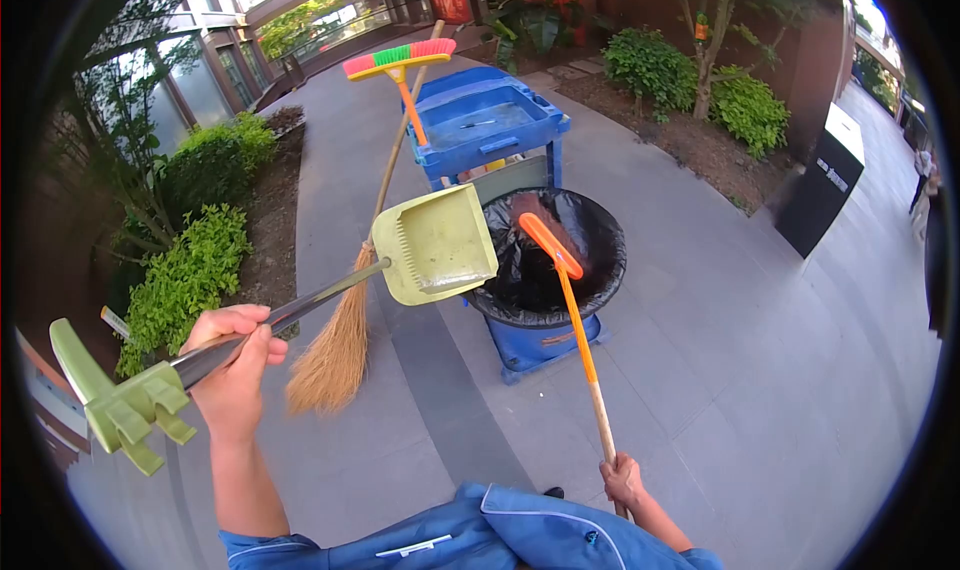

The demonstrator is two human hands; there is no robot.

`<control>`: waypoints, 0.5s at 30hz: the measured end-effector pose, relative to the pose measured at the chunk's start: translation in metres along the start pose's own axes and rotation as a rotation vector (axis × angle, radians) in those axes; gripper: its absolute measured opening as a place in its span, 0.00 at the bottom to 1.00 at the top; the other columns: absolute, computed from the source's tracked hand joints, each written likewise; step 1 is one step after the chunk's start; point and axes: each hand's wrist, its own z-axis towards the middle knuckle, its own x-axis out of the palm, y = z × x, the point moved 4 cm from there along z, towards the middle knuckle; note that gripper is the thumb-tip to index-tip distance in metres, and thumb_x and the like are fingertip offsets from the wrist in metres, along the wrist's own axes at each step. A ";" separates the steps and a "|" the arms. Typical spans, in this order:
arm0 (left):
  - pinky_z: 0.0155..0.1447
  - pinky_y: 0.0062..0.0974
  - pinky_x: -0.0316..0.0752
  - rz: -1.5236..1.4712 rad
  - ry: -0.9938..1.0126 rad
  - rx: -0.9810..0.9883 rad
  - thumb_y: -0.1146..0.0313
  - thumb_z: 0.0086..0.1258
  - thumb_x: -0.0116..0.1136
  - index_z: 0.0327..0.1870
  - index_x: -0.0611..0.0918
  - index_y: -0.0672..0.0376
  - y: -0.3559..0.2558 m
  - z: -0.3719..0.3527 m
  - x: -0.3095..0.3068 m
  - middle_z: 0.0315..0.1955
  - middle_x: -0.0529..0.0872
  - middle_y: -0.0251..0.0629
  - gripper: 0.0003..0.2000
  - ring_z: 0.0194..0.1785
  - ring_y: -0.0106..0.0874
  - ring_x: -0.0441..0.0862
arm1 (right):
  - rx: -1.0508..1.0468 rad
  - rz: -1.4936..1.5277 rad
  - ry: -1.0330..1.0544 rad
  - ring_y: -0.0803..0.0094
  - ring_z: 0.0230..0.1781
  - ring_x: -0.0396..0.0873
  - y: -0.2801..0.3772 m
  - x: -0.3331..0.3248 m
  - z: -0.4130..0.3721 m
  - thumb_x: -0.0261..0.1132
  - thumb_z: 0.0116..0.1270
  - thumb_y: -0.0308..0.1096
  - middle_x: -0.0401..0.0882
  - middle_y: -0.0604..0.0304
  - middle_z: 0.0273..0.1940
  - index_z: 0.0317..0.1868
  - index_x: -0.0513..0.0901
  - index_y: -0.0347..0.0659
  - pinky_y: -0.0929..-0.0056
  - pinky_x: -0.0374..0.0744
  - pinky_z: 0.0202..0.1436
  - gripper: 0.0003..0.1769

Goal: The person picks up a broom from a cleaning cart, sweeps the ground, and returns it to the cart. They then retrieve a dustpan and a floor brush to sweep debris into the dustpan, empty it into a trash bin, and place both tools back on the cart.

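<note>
My left hand (235, 375) is closed round the metal handle of a green long-handled dustpan (440, 245). Its toothed pan is raised beside the rim of a bin lined with a black bag (600, 280). In my right hand (624, 478) is the wooden stick of a broom (572, 315) with an orange sleeve and head. Dark reddish-brown bristles on that head overlap the bin's opening. The bin's blue base stands on the paving.
Behind the bin is a blue cleaning cart (500, 120) with a tray top. A pink-and-green push broom (400, 60) and a straw broom (340, 355) lean there. Shrubs (200, 260) border the left; a black box-shaped stand (825, 180) is at right, people farther off.
</note>
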 end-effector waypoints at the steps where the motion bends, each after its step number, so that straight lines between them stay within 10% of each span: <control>1: 0.29 0.20 0.80 0.003 -0.046 -0.036 0.85 0.60 0.55 0.33 0.73 0.66 0.002 -0.006 -0.015 0.38 0.81 0.47 0.05 0.27 0.26 0.82 | -0.012 -0.019 0.013 0.66 0.15 0.77 0.009 0.006 0.005 0.57 0.61 0.32 0.76 0.48 0.21 0.34 0.68 0.29 0.66 0.77 0.17 0.11; 5: 0.28 0.20 0.80 0.077 -0.141 -0.096 0.85 0.61 0.55 0.34 0.73 0.65 0.014 -0.024 -0.065 0.39 0.80 0.47 0.06 0.26 0.27 0.82 | -0.013 0.302 0.238 0.67 0.13 0.76 0.032 0.053 0.024 0.55 0.65 0.32 0.75 0.51 0.18 0.34 0.67 0.26 0.67 0.77 0.14 0.13; 9: 0.27 0.19 0.80 0.102 -0.196 -0.202 0.85 0.61 0.55 0.34 0.72 0.65 0.053 -0.030 -0.111 0.38 0.80 0.46 0.06 0.25 0.26 0.81 | -0.130 -0.374 0.083 0.63 0.13 0.76 0.078 0.060 0.029 0.54 0.65 0.34 0.75 0.50 0.18 0.34 0.69 0.26 0.65 0.78 0.15 0.14; 15: 0.27 0.19 0.78 0.057 -0.268 -0.369 0.85 0.61 0.54 0.34 0.73 0.65 0.153 -0.037 -0.199 0.38 0.79 0.44 0.06 0.23 0.24 0.79 | -0.010 -0.291 -0.019 0.67 0.13 0.75 0.125 0.038 -0.008 0.57 0.63 0.31 0.73 0.53 0.18 0.35 0.71 0.28 0.68 0.77 0.14 0.11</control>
